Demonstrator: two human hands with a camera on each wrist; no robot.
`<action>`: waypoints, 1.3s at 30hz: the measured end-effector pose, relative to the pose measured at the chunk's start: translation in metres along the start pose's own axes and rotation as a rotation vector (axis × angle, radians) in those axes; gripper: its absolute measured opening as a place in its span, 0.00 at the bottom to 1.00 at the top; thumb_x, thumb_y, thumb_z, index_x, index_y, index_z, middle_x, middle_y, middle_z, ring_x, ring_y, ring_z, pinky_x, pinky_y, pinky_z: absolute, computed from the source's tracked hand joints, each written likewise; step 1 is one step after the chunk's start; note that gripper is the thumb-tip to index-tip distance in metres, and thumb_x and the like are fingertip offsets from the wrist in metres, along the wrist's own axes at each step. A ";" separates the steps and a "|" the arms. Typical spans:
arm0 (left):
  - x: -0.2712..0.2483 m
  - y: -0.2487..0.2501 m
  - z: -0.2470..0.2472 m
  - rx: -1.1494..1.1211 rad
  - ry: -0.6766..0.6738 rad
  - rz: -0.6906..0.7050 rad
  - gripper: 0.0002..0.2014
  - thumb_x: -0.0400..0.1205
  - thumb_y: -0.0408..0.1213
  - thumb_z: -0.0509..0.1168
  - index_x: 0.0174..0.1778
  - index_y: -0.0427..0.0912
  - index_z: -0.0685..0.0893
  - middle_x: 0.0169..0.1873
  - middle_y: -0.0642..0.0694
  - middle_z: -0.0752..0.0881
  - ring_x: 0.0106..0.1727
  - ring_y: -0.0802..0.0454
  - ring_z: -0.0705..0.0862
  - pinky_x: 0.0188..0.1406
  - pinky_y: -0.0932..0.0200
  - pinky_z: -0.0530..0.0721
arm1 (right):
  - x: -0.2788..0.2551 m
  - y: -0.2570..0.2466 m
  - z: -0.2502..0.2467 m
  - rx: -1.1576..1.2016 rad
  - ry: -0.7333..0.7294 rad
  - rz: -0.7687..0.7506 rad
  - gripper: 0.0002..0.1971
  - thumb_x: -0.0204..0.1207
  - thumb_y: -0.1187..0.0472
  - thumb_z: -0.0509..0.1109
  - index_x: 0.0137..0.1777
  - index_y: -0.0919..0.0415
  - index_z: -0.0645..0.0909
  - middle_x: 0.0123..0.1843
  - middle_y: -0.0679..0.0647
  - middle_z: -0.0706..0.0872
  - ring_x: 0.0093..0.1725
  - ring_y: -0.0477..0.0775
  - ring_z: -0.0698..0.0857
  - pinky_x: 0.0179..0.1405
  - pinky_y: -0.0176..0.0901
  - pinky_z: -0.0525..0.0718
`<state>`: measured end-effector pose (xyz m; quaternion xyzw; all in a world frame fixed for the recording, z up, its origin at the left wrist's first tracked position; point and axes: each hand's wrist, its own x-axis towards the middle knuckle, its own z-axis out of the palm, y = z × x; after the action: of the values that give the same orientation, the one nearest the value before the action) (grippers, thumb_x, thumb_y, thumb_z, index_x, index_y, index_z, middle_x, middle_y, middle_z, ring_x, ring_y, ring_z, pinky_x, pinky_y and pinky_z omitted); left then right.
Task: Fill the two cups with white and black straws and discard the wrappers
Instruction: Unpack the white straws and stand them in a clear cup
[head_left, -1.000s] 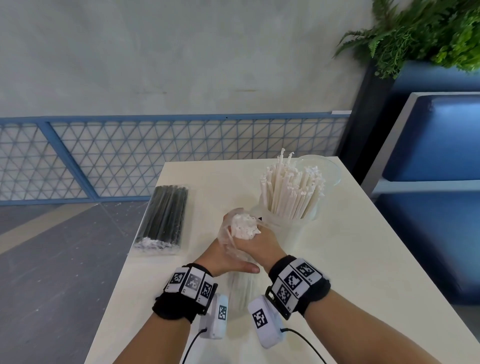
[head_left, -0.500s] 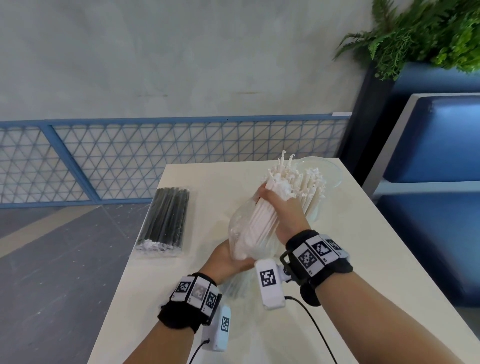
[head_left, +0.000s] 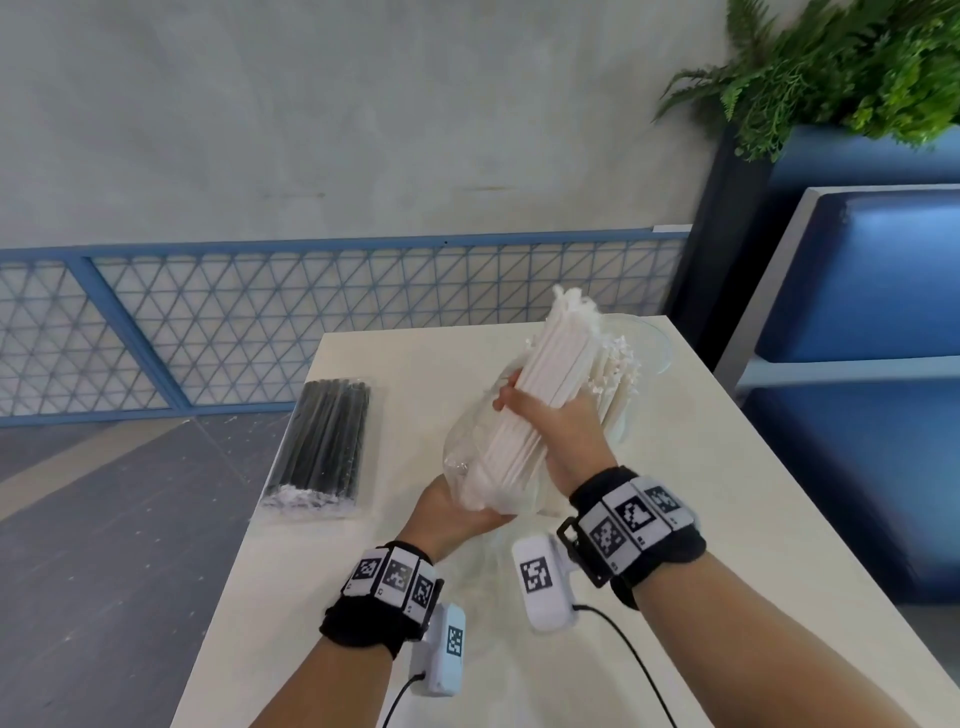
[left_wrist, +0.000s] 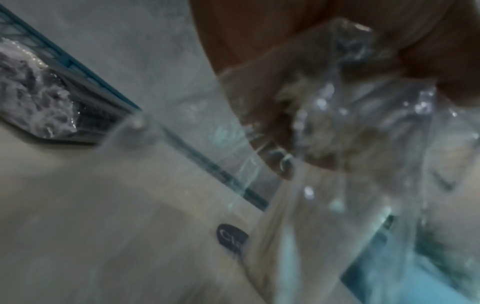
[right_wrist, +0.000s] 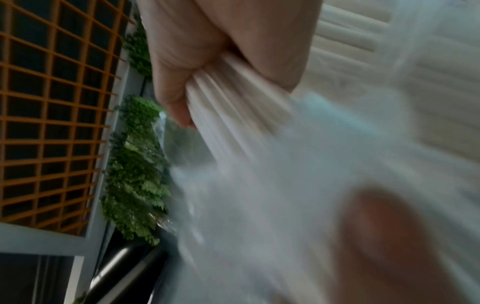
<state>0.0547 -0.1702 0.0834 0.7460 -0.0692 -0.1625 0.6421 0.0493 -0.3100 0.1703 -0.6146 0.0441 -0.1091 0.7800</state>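
Note:
My right hand (head_left: 540, 415) grips a thick bundle of white straws (head_left: 540, 395) around its middle, tilted up and away toward the clear cup (head_left: 631, 421) that holds other white straws (head_left: 618, 369). The bundle's lower end still sits in the clear plastic wrapper (head_left: 462, 447), and my left hand (head_left: 457, 512) holds that wrapper at the bottom. A second clear cup (head_left: 649, 338) stands just behind. In the right wrist view my fingers (right_wrist: 176, 86) curl round the straws (right_wrist: 233, 115). The left wrist view is blurred; crumpled wrapper (left_wrist: 350, 115) fills it. A sealed pack of black straws (head_left: 324, 447) lies at the table's left edge.
The cream table (head_left: 727, 493) has its left edge beside the black pack, over grey floor. A blue mesh railing (head_left: 311, 322) runs behind the table. A blue bench (head_left: 857, 364) and a green plant (head_left: 841, 67) stand to the right.
My right hand has pulled the white straw bundle up and away out of the wrapper, toward the cup. My left hand stays low, holding the wrapper's bottom.

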 end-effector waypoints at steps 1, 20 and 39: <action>0.001 -0.002 -0.003 0.003 0.007 -0.001 0.19 0.66 0.31 0.79 0.47 0.52 0.81 0.44 0.53 0.87 0.49 0.56 0.86 0.45 0.66 0.83 | 0.003 -0.010 -0.001 0.037 0.022 -0.036 0.08 0.61 0.67 0.78 0.39 0.61 0.83 0.37 0.56 0.86 0.43 0.57 0.85 0.49 0.52 0.86; 0.007 0.001 -0.009 -0.159 0.387 0.032 0.13 0.77 0.32 0.70 0.24 0.45 0.84 0.20 0.53 0.86 0.25 0.62 0.84 0.45 0.54 0.80 | 0.051 -0.019 -0.011 -0.511 0.361 -0.208 0.19 0.71 0.60 0.75 0.59 0.67 0.78 0.50 0.59 0.85 0.50 0.57 0.83 0.38 0.36 0.78; 0.008 0.018 -0.012 -0.274 0.385 0.109 0.12 0.78 0.35 0.68 0.29 0.53 0.89 0.27 0.51 0.88 0.35 0.52 0.86 0.52 0.47 0.83 | 0.072 -0.045 -0.003 -0.701 0.246 -0.570 0.20 0.73 0.62 0.72 0.64 0.52 0.74 0.55 0.50 0.81 0.51 0.43 0.78 0.45 0.21 0.72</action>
<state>0.0681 -0.1649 0.1016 0.6642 0.0372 0.0097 0.7466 0.1133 -0.3390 0.2176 -0.8110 -0.0001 -0.3698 0.4533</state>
